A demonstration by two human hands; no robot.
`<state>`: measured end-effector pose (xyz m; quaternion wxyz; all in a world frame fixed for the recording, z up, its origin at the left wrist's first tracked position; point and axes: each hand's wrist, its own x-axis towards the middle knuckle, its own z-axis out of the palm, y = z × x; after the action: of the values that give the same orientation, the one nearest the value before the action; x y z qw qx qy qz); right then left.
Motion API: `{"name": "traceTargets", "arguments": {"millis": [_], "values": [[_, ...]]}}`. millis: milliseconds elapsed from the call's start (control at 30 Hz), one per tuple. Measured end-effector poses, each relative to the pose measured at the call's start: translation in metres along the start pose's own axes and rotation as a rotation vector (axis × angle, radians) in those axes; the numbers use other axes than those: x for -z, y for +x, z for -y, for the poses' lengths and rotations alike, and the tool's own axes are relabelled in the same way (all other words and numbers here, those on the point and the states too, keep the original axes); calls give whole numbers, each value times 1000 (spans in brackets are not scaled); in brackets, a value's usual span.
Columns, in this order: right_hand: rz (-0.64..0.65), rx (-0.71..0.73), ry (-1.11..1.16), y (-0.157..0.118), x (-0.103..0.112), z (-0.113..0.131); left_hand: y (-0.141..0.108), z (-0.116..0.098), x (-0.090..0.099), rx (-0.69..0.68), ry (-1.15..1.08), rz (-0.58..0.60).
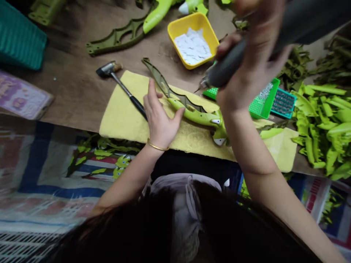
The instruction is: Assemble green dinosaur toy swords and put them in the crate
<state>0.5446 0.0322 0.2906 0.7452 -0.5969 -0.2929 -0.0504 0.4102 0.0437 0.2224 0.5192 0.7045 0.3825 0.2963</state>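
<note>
My right hand (255, 76), slightly blurred, is wrapped round a dark electric screwdriver (229, 65). Its thin bit points down and left, above the yellow cloth pad (123, 106). On that pad lies a plastic toy part, lime green (196, 116) with a curved olive limb and small white pieces. My left hand (161, 118) rests at the part's left end, fingers stretched out and thumb spread against the lime plastic. Beside that hand lies a hammer (123, 87), its black grip reaching toward the wrist.
A yellow bin (188, 65) of white paper pieces stands behind the pad. To the right are a green tray (264, 100) of small screws, a teal tray (283, 103) and a lime parts heap (326, 128). Teal baskets (22, 40) and a purple box (24, 95) stand left.
</note>
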Motion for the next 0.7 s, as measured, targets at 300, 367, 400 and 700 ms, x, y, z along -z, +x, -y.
{"name": "traceTargets", "arguments": {"millis": [300, 367, 400, 700], "values": [[-305, 60, -109, 49, 131, -3, 19, -24, -46, -689, 862, 751], [-343, 67, -122, 49, 149, -7, 24, -22, -48, -712, 906, 767], [-355, 63, -134, 49, 156, -8, 25, -21, -48, -727, 915, 771], [-261, 115, -45, 53, 170, -7, 9, -38, -8, -884, 955, 643]]}}
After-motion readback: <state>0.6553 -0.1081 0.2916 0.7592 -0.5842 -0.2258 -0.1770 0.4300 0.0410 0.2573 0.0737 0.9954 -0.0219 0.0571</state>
